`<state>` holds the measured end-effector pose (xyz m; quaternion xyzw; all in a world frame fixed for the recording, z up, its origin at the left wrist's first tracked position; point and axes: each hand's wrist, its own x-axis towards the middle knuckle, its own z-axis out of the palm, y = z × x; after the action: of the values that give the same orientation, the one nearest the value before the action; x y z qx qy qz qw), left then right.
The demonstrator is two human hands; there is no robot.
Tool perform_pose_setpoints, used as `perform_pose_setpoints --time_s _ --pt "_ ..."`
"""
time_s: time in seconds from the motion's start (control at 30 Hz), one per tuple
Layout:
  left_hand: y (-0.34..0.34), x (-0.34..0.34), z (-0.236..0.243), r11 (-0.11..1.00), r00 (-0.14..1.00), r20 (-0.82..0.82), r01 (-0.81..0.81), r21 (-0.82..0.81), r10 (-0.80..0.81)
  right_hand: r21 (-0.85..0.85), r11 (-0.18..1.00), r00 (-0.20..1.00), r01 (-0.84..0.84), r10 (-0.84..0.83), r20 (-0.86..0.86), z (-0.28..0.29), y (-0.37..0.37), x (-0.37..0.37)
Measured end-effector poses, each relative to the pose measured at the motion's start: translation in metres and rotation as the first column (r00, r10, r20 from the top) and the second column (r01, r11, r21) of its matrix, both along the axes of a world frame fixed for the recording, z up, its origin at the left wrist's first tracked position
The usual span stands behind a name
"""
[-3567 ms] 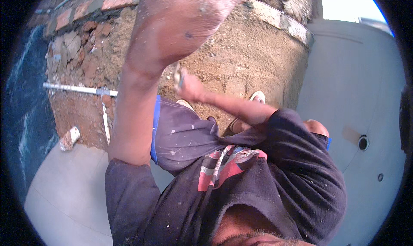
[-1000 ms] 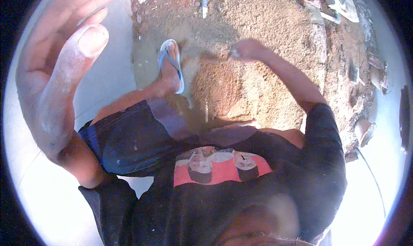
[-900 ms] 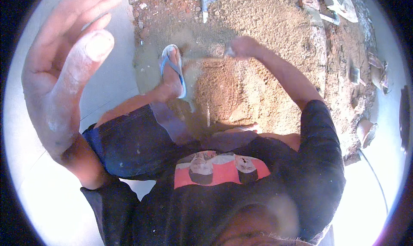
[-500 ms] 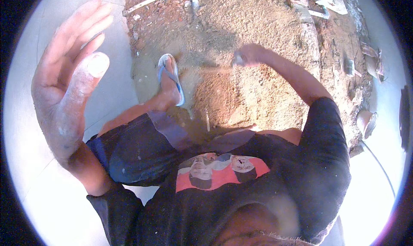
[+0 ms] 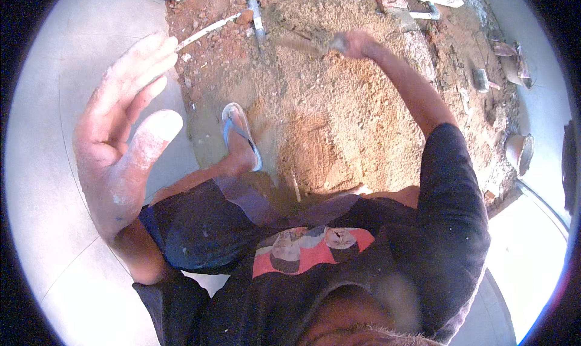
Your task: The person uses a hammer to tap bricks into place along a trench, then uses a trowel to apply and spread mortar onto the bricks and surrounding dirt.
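Note:
My left hand (image 5: 115, 143) is raised over the pale floor at the left, palm showing. Its fingers are stretched out, the thumb stands apart, and whitish dust coats the skin; it holds nothing. With my right arm reached forward, my right hand (image 5: 361, 46) is closed round the grip of what looks like a trowel (image 5: 299, 43). Motion smears the tool's blade, low over the sandy ground (image 5: 339, 116). I cannot tell whether the blade touches the sand. The sand is rough and lumpy, partly in sunlight.
My foot in a blue-strapped flip-flop (image 5: 241, 137) rests on the sand's left edge. A pipe with a grey fitting (image 5: 256, 19), a thin white strip (image 5: 212, 31) and an elbow pipe (image 5: 431, 13) lie farther off. At right are a small handled tool (image 5: 482, 80) and a bucket-like container (image 5: 519, 154).
My right hand has moved forward with the trowel, away from my body. The view has shifted, showing more ground at the far side. My left hand stays raised and open.

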<state>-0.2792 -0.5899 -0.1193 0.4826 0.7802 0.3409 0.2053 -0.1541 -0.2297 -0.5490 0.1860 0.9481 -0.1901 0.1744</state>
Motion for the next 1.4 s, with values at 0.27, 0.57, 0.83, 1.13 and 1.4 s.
perform_pose_setpoints --time_s 0.27,0.57,0.83,1.13,1.4 --pt "0.02 0.009 -0.004 0.993 0.992 0.083 0.094 0.072 -0.1 0.04 0.949 0.941 0.314 -0.305 -0.147 -0.019 0.005 0.04" --pt "0.095 0.011 -0.014 0.948 0.933 0.164 0.311 0.072 -0.319 -0.296 0.946 0.991 0.134 -0.122 0.058 0.046 -0.063 0.138" --pt "0.159 -0.024 -0.053 0.855 0.809 0.279 0.476 0.206 -0.518 -0.15 0.953 0.963 0.263 -0.249 0.107 0.009 -0.05 0.187" --pt "0.201 -0.059 -0.097 0.797 0.716 0.349 0.548 0.255 -0.604 -0.075 0.572 0.558 0.817 -0.816 -0.149 0.044 -0.045 0.158" --pt "0.221 -0.054 -0.099 0.756 0.607 0.45 0.541 0.37 -0.655 -0.372 -0.352 -0.437 0.859 -0.882 -0.175 -0.05 -0.199 0.114"
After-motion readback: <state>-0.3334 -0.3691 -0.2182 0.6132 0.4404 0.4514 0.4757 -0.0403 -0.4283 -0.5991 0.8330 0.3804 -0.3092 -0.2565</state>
